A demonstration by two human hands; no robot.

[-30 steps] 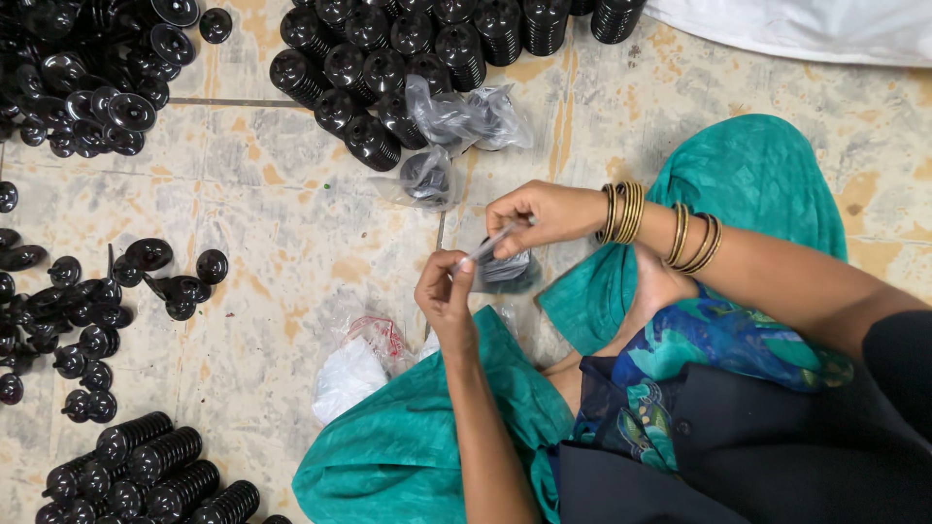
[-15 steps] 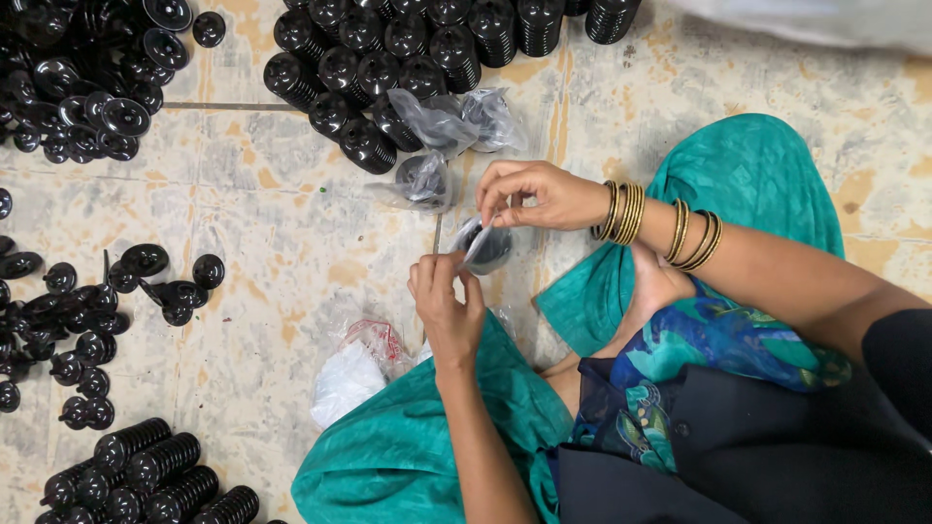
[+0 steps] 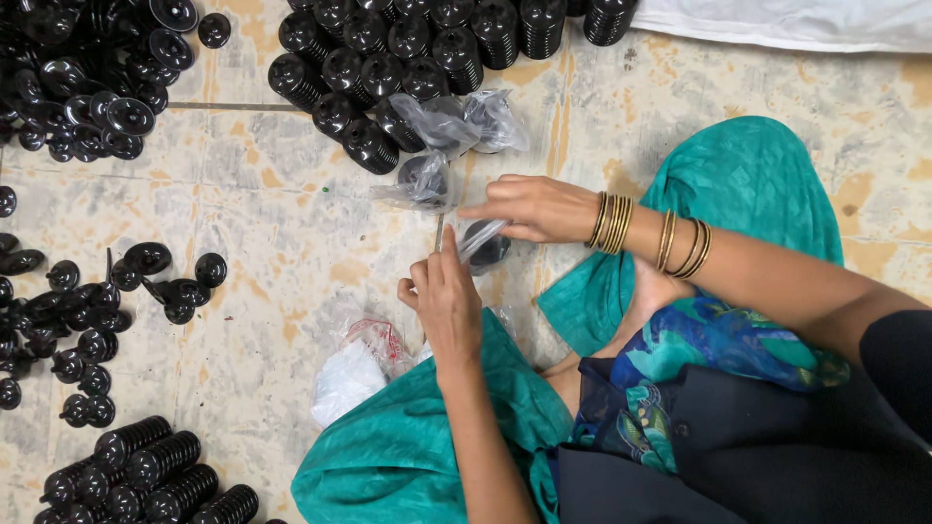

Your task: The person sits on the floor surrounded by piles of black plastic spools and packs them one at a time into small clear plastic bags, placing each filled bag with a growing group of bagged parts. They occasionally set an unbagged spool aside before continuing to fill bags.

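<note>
My right hand (image 3: 539,207), with gold bangles on the wrist, pinches the top of a small clear plastic bag (image 3: 478,241) that has a black round part (image 3: 490,252) inside. My left hand (image 3: 445,301) is just left of the bag, its fingers closed on a thin strip (image 3: 439,233) that stands upright from the fingertips. Both hands hover above the tiled floor in front of my teal-clothed knees (image 3: 738,184). Bagged black parts (image 3: 425,180) lie on the floor right above the hands.
Stacks of black ribbed discs (image 3: 408,58) fill the top centre, a loose heap (image 3: 87,78) the top left, more loose pieces (image 3: 87,320) and stacks (image 3: 146,475) on the left. A crumpled white and red plastic bag (image 3: 359,364) lies by my knee. White cloth (image 3: 796,19) lies top right.
My right hand has shifted a little left and lower over the small bag, and my left hand has stretched the thin strip upward beside it. The view has drifted slightly.
</note>
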